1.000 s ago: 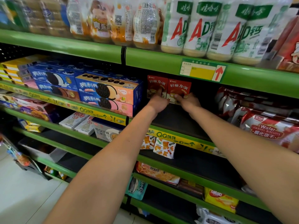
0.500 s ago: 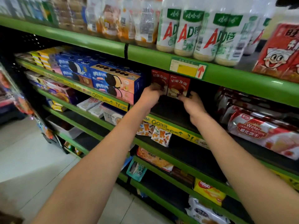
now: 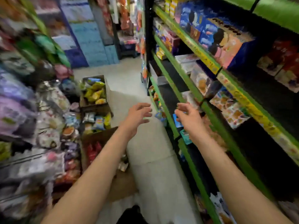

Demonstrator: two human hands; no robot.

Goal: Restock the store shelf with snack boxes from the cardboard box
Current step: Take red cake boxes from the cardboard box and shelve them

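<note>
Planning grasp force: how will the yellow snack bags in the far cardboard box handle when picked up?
The yellow snack bags look puffy and crumpled, so probably light and floppy. Their film looks glossy, possibly slippery. They lie loosely heaped in the cardboard box, so neighbours may shift.

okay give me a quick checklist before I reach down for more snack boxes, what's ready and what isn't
1. Left hand free: ok, fingers loosely spread, holding nothing.
2. Right hand free: ok, also holding nothing, beside the green shelf edge.
3. Cardboard box with red packs within view: ok, open on the floor under the left forearm.
4. Those packs match the red boxes on the shelf: cannot tell, too blurred.
5. Floor path between hands and box: ok, bare tile.
6. Room on the shelf beside the red boxes: ok, dark bare shelf shows in front of them.
</note>
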